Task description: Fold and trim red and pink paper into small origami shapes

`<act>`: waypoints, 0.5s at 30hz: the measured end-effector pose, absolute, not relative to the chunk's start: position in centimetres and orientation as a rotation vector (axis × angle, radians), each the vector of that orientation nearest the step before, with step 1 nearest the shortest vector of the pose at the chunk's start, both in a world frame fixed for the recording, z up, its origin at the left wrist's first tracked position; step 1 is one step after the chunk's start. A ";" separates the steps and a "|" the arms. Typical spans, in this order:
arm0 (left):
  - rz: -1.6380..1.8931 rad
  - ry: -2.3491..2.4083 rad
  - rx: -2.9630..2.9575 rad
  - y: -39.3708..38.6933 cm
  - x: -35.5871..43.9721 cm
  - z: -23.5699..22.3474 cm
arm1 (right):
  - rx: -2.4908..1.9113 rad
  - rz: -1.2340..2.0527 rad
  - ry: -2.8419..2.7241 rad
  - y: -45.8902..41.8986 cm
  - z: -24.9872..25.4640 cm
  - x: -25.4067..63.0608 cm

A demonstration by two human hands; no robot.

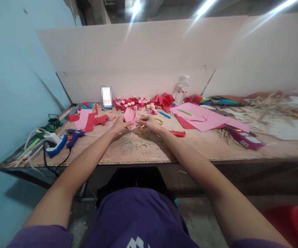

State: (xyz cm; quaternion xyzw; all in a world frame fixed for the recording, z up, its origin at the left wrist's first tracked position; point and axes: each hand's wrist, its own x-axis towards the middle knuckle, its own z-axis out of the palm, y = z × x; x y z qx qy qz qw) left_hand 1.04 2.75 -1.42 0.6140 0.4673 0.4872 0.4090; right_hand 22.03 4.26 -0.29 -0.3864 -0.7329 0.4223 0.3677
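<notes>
Both my hands meet over the middle of the wooden workbench [149, 148] and hold a small folded piece of pink paper [130, 115]. My left hand [119, 124] pinches its left side with closed fingers. My right hand [150, 122] grips its right edge, fingers curled. The paper stands a little above the bench top. Just behind it lies a heap of small red and pink folded paper pieces [135, 102].
A blue glue gun [72, 135] and a white and blue tool [56, 143] with cables lie at the left. Pink sheets [206, 117], red paper [93, 120], red-handled scissors [178, 133], a purple packet [246, 139], a bottle [181, 89] and wooden sticks [262, 106] cover the right. White boards stand behind.
</notes>
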 end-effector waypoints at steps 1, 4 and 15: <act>1.223 1.178 1.551 2.6 1.1 -1.4 | -0.993 1.082 -1.884 4.3 -0.3 22.0; 1.216 1.174 1.564 2.3 1.2 -1.1 | -0.994 1.041 -1.911 4.5 -0.3 22.1; 1.271 1.159 1.545 3.0 1.2 -1.4 | -1.041 1.003 -1.951 5.4 -0.7 22.1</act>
